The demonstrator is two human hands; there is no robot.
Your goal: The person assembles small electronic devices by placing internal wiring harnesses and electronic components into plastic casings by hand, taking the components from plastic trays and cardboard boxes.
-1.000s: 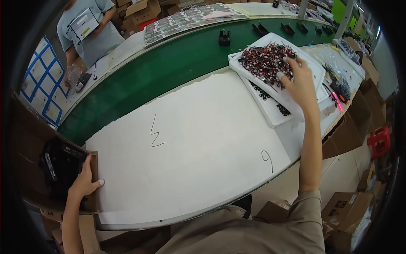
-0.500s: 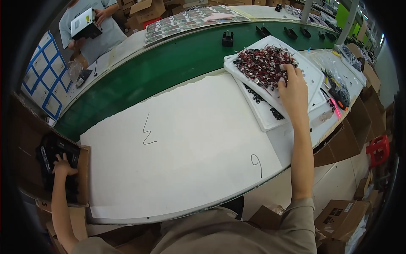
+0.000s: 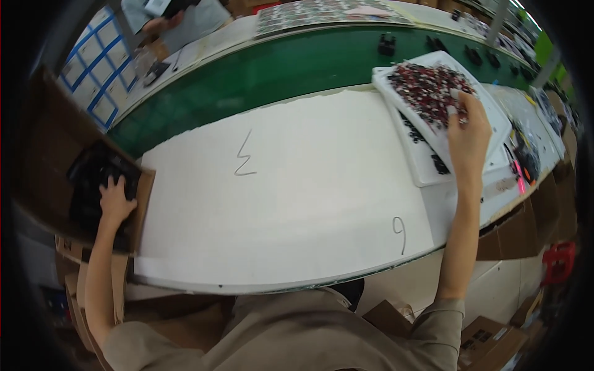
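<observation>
At the left, my left hand [image 3: 116, 201] reaches into a cardboard box [image 3: 143, 207], its fingers spread over black plastic parts [image 3: 90, 170]. It touches them without closing round one, as far as I can see. My right hand [image 3: 471, 136] is at the right end of the bench, fingertips curled into a heap of small red-and-black wire leads [image 3: 424, 89]. Those leads lie in a white foam tray [image 3: 442, 145]. What the right fingertips pinch is too small and blurred to name. Under that tray, a second white tray [image 3: 427, 177] holds small black pieces [image 3: 439, 163].
A white sheet [image 3: 297, 191] with pen marks covers the bench between my hands. Behind it runs a green conveyor belt [image 3: 260, 83] with black parts [image 3: 387, 44]. Tools, one orange-handled [image 3: 529, 174], lie right of the trays. Across the belt stands another person [image 3: 195, 28].
The whole view has shifted, so the bench appears higher and farther right. My right fingers have drawn closer together at the wire heap. My left hand stays in the box, fingers spread.
</observation>
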